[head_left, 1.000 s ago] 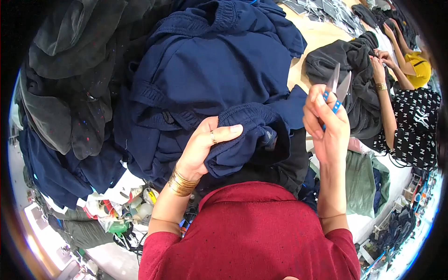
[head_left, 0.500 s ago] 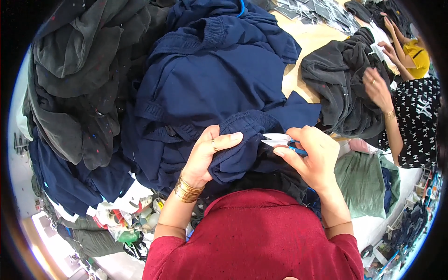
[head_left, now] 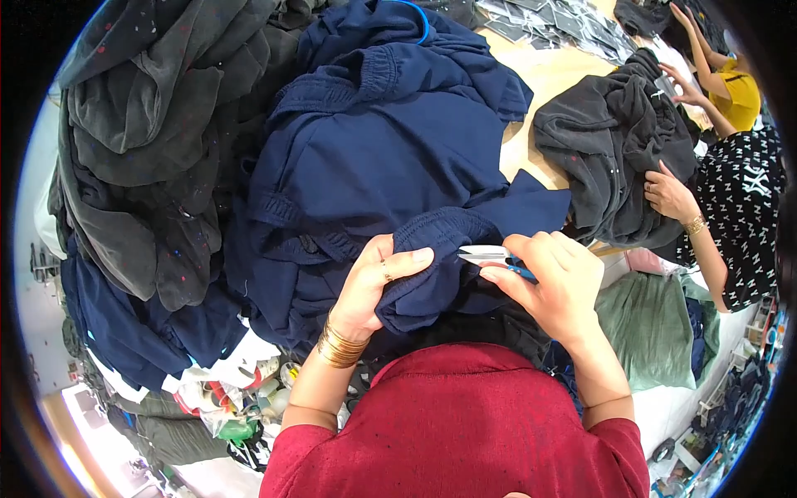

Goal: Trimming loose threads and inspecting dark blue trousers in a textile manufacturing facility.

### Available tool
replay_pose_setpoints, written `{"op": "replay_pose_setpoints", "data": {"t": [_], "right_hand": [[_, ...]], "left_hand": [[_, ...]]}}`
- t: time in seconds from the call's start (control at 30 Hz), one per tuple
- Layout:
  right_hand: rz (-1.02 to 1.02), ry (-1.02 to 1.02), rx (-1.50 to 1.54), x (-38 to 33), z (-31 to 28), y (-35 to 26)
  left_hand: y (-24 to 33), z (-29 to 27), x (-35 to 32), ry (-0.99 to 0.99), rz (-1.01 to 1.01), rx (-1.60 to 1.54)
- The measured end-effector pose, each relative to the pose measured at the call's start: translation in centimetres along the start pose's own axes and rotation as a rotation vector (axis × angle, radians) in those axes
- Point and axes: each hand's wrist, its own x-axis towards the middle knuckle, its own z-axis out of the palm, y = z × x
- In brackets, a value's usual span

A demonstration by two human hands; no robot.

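My left hand [head_left: 375, 282] grips the gathered elastic edge of a navy garment [head_left: 440, 228], thumb on top and fingers underneath. In my right hand [head_left: 552, 278] is a pair of thread snips [head_left: 486, 256] with pale blades and blue handles. The blades are close together, and their tips are at the garment's edge, just right of my left hand. Whether a thread lies between them is too small to tell. Beyond my hands lies a heap of navy garments [head_left: 365, 158] with gathered waistbands, spread over the table.
Dark grey garments [head_left: 149, 166] are piled at the left. Another dark grey heap [head_left: 610, 149] lies right, under a co-worker's hand [head_left: 672, 199]. Tags with strings [head_left: 556, 25] cover the table's far end. A green sack [head_left: 647, 328] stands at the lower right.
The snips' blades have closed together at the garment edge. My left hand keeps its hold. At the right, the co-worker's hand has come down onto the grey heap.
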Motion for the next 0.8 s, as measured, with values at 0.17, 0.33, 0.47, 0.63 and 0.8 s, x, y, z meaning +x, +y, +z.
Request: {"op": "replay_pose_setpoints", "data": {"t": [0.17,0.33,0.47,0.63,0.8], "right_hand": [[-0.014,0.016,-0.008,0.12,0.06,-0.1],[-0.019,0.016,-0.031,0.31,-0.01,-0.25],[-0.018,0.017,-0.041,0.24,0.01,-0.06],[-0.028,0.028,-0.022,-0.06,-0.09,-0.44],[-0.015,0.023,-0.004,-0.13,-0.02,-0.48]], "left_hand": [[-0.5,-0.6,0.03,0.042,0.006,0.002],[-0.12,-0.19,0.16,-0.015,0.015,-0.002],[-0.04,-0.31,0.17,-0.01,0.004,0.0],[-0.5,-0.18,-0.25,-0.018,0.016,-0.007],[-0.71,-0.52,-0.2,-0.02,0.006,-0.009]]}}
